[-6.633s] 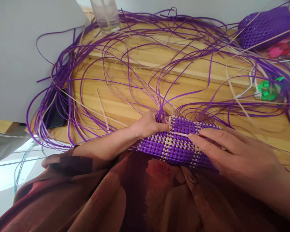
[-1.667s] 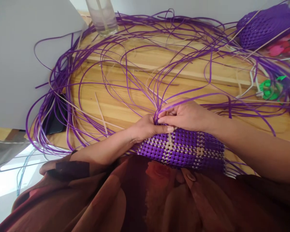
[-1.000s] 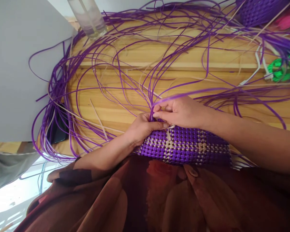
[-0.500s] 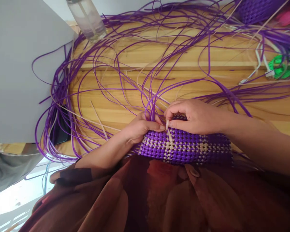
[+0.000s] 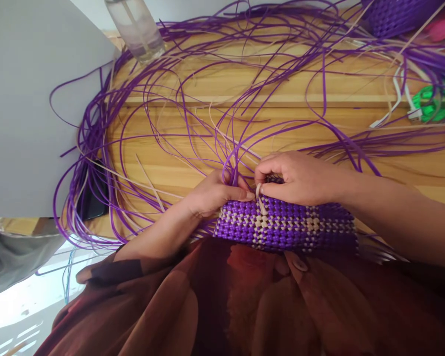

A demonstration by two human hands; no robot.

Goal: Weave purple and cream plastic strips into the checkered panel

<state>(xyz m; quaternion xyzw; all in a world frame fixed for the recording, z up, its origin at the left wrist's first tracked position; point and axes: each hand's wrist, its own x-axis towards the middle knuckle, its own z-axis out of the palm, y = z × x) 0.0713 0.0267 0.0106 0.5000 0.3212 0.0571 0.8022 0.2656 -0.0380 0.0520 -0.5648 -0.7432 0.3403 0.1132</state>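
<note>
A purple and beige woven piece lies at the table's near edge, against my clothing. My left hand pinches the upper left rim of the weave, thumb on its front, with several upright purple strips rising through the fingers. Close beside it, my right hand is closed at the top edge. Its thumb and forefinger grip a beige strip, which bends over the rim and runs down the front of the weave. The fingers behind the rim are partly hidden.
Loose purple strips loop across the wooden table. A clear bottle stands at the back left. At the right are a white cable, a bright green bundle and a purple woven container. A dark flat object lies under strips at left.
The beige strip at my right fingertips now forms a more open loop over the rim. Both hands stay in nearly the same place.
</note>
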